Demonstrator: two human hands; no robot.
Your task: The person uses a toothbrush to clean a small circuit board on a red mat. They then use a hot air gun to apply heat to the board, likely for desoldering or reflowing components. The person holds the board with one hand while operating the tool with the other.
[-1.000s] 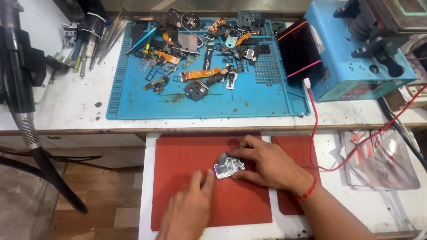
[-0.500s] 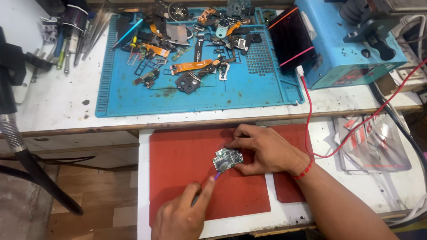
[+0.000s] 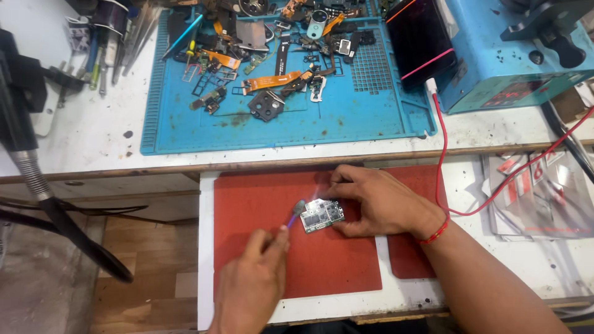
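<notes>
- circuit board sits on the red mat, right hand pinching it steady
- left hand grips a small brush, bristles at the board's left edge — looks like cleaning; next calls for light strokes

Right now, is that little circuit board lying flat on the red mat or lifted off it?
Flat: the board rests on the red mat, pinned by the right hand.
</notes>
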